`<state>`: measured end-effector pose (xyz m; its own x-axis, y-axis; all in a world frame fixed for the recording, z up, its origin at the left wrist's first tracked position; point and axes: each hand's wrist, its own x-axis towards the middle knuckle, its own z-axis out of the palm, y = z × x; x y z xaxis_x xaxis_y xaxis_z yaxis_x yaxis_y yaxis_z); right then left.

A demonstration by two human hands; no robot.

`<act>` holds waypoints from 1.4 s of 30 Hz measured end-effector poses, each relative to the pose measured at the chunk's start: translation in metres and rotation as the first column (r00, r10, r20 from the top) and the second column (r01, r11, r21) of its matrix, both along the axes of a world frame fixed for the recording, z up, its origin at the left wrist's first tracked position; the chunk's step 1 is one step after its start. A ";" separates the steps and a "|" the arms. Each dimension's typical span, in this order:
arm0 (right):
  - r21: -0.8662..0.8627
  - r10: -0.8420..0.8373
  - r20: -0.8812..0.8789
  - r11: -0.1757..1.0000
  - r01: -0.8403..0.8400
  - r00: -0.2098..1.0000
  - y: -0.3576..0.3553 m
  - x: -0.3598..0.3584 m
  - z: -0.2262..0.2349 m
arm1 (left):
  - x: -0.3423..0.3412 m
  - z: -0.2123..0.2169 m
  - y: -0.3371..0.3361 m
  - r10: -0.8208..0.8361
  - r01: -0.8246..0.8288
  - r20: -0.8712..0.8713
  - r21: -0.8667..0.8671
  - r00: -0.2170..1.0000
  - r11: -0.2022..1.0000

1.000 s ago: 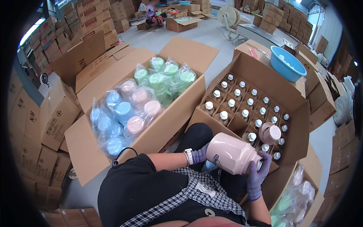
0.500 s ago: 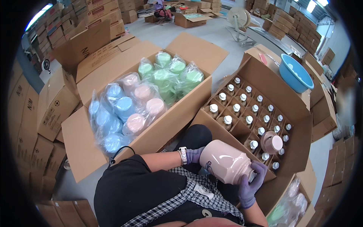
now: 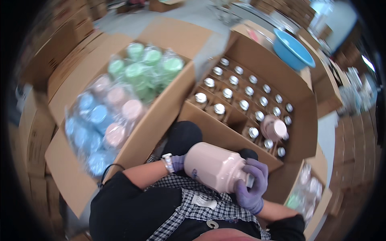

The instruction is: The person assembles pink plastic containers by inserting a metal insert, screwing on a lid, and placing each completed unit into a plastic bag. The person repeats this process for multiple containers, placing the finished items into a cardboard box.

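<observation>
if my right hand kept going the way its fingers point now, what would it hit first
The right hand is already wrapped round the neck end of the pale pink bottle, fingers curling into it, so it meets that bottle at once. Past it, roughly, lies the cardboard box wall.

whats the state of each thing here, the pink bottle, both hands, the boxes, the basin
pink bottle: lying on its side, held at both ends
left hand: gloved, on the bottle's base
right hand: gloved, wrapped around the neck end
divider box: open, most cells hold silver-capped bottles
pink sleeve: standing in one cell
big box: open, full of bagged pink, blue and green pieces
blue basin: upright, looks empty
</observation>
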<state>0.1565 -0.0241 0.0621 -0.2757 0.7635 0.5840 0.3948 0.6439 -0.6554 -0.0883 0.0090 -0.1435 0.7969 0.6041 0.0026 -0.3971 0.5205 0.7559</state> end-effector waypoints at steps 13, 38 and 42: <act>0.144 0.435 0.189 0.874 -0.463 0.880 0.033 -0.021 0.020 | -0.006 0.115 0.033 -0.229 0.381 -0.337 0.507 0.913 0.773; -0.011 0.471 0.067 0.882 -0.471 0.880 0.137 -0.067 0.038 | -0.004 0.108 0.024 0.651 -0.362 -0.208 0.690 0.730 0.627; -0.004 0.630 0.027 0.777 -0.630 0.776 0.151 -0.077 0.033 | -0.008 0.105 0.018 0.643 -0.364 -0.222 0.671 0.732 0.646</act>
